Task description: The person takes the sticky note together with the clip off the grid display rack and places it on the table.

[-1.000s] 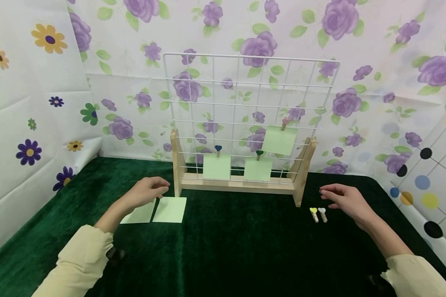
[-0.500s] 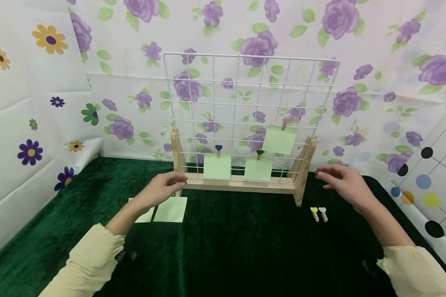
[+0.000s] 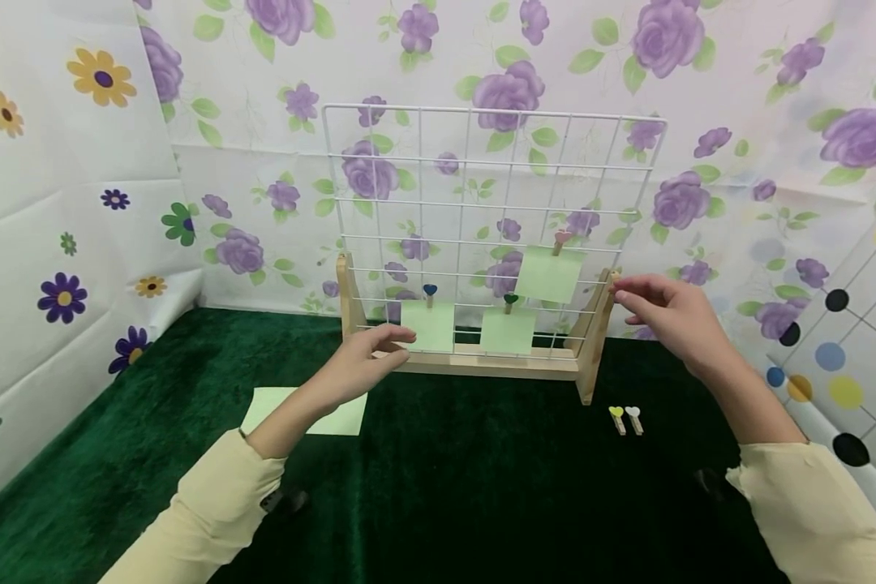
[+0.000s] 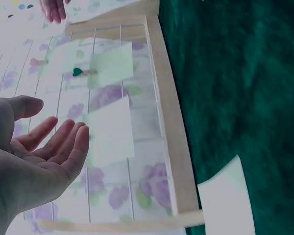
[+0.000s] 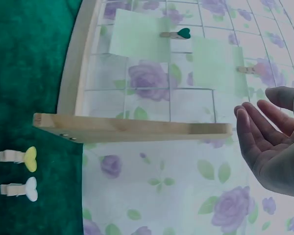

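A white wire grid (image 3: 438, 203) stands in a wooden base (image 3: 482, 365). Three pale green paper squares hang on it: one (image 3: 427, 326) under a blue heart clothespin (image 3: 429, 294), one (image 3: 507, 331) under a green heart clothespin (image 4: 78, 72), and a higher one (image 3: 550, 274) under a pink heart clothespin (image 3: 560, 240). My left hand (image 3: 358, 365), fingers loosely bent around nothing, hovers before the left square. Beside the right wooden post (image 3: 594, 341), my right hand (image 3: 679, 324) is raised with relaxed fingers; the right wrist view shows nothing in it.
Two loose pale green squares (image 3: 343, 418) lie on the green velvet cloth (image 3: 482, 487) at left, partly behind my left forearm. Yellow (image 3: 617, 420) and white heart clothespins (image 3: 634, 420) lie on the cloth at right. A floral backdrop (image 3: 263, 97) hangs behind the grid.
My left hand has moved right, from above the loose squares to in front of the grid. My right hand has risen from near the loose clothespins to the right post's top.
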Action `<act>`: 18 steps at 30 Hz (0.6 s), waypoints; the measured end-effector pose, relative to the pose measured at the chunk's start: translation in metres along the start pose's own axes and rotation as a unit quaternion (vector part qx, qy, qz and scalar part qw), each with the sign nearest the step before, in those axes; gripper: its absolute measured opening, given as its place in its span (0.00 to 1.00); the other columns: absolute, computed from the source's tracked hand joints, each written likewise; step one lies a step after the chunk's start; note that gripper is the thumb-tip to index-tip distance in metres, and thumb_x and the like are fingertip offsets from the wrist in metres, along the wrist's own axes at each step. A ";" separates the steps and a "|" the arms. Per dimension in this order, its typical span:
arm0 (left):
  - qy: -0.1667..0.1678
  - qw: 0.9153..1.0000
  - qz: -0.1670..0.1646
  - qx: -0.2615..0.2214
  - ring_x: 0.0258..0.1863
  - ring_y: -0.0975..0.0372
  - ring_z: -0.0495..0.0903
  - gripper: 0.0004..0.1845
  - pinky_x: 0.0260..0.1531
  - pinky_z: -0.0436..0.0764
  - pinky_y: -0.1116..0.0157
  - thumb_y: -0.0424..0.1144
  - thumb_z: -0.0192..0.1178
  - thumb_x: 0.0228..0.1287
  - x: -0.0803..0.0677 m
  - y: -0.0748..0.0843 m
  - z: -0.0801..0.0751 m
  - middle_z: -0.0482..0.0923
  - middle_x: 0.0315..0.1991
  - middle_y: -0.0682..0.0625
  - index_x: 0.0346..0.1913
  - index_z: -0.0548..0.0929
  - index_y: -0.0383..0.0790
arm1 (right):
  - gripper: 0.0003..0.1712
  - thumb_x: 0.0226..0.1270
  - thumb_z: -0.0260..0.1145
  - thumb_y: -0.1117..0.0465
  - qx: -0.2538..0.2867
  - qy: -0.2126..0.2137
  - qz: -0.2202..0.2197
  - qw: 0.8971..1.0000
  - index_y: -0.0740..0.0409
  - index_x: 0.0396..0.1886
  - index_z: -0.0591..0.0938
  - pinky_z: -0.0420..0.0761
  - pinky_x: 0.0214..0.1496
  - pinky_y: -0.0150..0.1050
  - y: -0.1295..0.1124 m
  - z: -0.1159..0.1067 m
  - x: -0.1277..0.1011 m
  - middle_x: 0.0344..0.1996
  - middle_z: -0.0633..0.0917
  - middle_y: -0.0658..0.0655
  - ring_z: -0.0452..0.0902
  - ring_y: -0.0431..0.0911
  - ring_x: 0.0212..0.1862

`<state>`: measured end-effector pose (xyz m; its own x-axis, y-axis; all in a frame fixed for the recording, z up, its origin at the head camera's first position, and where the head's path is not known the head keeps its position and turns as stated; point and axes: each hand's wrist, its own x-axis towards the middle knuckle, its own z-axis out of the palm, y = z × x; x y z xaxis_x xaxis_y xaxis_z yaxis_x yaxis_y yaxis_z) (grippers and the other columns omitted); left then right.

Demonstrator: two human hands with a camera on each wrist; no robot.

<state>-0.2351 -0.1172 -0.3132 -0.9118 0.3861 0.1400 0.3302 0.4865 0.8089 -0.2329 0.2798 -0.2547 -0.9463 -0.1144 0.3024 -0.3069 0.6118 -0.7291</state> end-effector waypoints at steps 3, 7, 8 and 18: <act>0.006 1.000 0.016 -0.003 0.58 0.51 0.73 0.20 0.54 0.74 0.49 0.37 0.53 0.73 0.006 0.009 0.004 0.74 0.61 0.42 0.64 0.72 0.33 | 0.27 0.73 0.57 0.47 -0.002 0.010 -0.002 1.000 0.62 0.59 0.77 0.79 0.41 0.27 -0.008 0.001 0.005 0.54 0.80 0.63 0.81 0.36 0.40; 0.007 0.999 0.044 0.008 0.58 0.52 0.74 0.20 0.56 0.73 0.50 0.35 0.54 0.72 0.016 0.023 0.008 0.73 0.61 0.42 0.64 0.73 0.33 | 0.26 0.73 0.57 0.49 0.004 0.013 -0.024 1.000 0.64 0.58 0.77 0.80 0.43 0.29 -0.019 0.002 0.014 0.54 0.80 0.63 0.81 0.45 0.45; 0.005 0.999 0.051 0.013 0.58 0.52 0.74 0.20 0.56 0.73 0.51 0.35 0.54 0.72 0.019 0.027 0.009 0.73 0.61 0.42 0.64 0.73 0.33 | 0.26 0.74 0.57 0.49 0.004 0.015 -0.027 1.000 0.64 0.58 0.78 0.80 0.43 0.29 -0.021 0.002 0.016 0.54 0.80 0.63 0.80 0.48 0.46; -0.019 0.997 0.076 0.007 0.62 0.56 0.71 0.22 0.58 0.72 0.58 0.36 0.52 0.73 0.053 0.063 0.022 0.71 0.65 0.46 0.67 0.69 0.36 | 0.24 0.72 0.59 0.49 -0.008 0.028 -0.026 0.999 0.61 0.58 0.79 0.81 0.41 0.30 -0.043 0.003 0.033 0.54 0.81 0.61 0.81 0.39 0.40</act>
<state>-0.2570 -0.0486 -0.2670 -0.8408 0.4858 0.2389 0.4679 0.4303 0.7720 -0.2516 0.2476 -0.2149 -0.9220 -0.1028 0.3732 -0.3531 0.6185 -0.7020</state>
